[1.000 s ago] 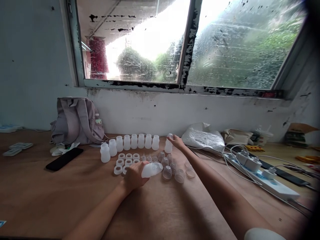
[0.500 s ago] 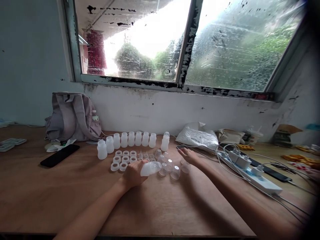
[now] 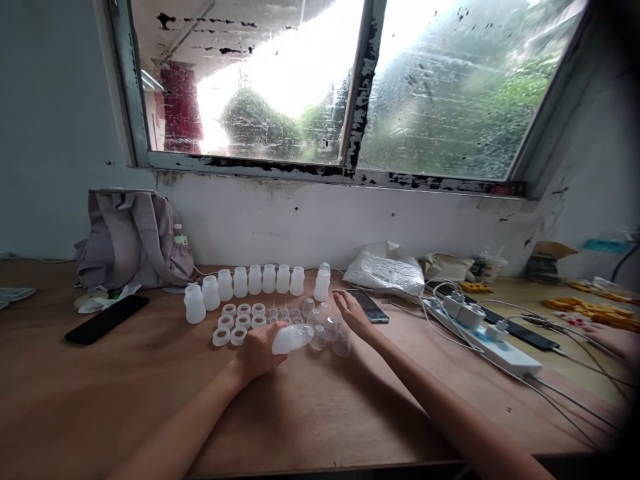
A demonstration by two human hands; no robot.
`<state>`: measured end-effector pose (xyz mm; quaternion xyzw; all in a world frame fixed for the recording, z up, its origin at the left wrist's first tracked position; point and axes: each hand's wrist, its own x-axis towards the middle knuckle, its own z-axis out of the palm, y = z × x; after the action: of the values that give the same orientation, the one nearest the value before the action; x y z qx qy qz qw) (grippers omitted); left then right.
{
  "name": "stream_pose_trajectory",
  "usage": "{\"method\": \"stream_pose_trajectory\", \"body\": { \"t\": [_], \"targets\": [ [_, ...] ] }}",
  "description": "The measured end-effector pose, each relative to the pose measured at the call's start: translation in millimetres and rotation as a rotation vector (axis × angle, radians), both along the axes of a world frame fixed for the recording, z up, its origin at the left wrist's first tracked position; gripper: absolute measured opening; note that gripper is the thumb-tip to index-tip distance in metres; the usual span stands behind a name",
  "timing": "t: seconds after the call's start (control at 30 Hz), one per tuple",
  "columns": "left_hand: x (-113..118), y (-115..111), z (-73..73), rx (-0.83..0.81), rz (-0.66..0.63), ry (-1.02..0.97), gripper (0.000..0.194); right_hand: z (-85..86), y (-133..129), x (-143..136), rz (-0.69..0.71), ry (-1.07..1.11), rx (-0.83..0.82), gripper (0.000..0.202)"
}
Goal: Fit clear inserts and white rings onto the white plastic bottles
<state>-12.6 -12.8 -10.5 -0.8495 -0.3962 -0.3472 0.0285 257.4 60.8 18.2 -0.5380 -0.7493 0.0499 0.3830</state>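
Note:
My left hand (image 3: 261, 349) is wrapped round a frosted baby bottle (image 3: 287, 340), tilted on its side with its clear domed end to the right. Just right of it, several clear dome caps (image 3: 318, 339) stand in a cluster. My right hand (image 3: 351, 312), empty with fingers stretched out, is beside the caps at their right. Behind the caps stands a capped baby bottle (image 3: 322, 283). Several open bottle bodies (image 3: 240, 283) form a curved row at the back. White collar rings (image 3: 226, 321) lie in rows left of my left hand, with clear teats (image 3: 284, 312) alongside, partly hidden.
A phone (image 3: 373, 307) lies right of my right hand, another dark phone (image 3: 107, 320) at left. A backpack (image 3: 133, 240) and a plastic-wrapped package (image 3: 387, 272) stand near the wall. A power strip (image 3: 505, 353) with cables runs along the right. Another person's hand (image 3: 613, 340) shows at far right.
My right hand has moved left towards the clear caps, which now sit closer together, uncovering the phone behind it. My left hand keeps its hold on the bottle. The view has shifted slightly.

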Motion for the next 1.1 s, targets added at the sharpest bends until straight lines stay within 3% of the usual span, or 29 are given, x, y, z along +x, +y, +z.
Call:
{"method": "stream_pose_trajectory", "body": {
  "t": [0.2, 0.37, 0.53, 0.63, 0.77, 0.97, 1.1],
  "targets": [
    [3, 0, -1.8, -0.005, -0.033, 0.000, 0.043, -8.9, -41, 6, 0.133, -0.282, 0.274, 0.037],
    [3, 0, -1.7, -0.008, -0.020, 0.009, 0.044, -21.4, -28, -9, 0.106, -0.360, 0.265, 0.036],
    [3, -2, 0.5, -0.006, 0.019, 0.009, 0.044, -18.9, -19, -24, 0.070, -0.291, 0.343, 0.033],
    [7, -4, 0.8, -0.005, 0.061, 0.022, 0.042, -12.7, -33, -30, 0.124, -0.178, 0.377, 0.028],
    [13, -6, 0.5, 0.009, 0.108, 0.091, 0.035, -6.4, -60, -45, 0.186, -0.113, 0.273, 0.028],
    [13, -6, 3.0, 0.037, 0.102, 0.208, 0.034, -9.3, -77, -66, 0.214, -0.225, 0.243, 0.024],
    [17, -15, 7.7, -0.056, 0.024, 0.130, 0.038, -7.8, -74, -64, 0.238, -0.203, 0.298, 0.031]
  ]
}}
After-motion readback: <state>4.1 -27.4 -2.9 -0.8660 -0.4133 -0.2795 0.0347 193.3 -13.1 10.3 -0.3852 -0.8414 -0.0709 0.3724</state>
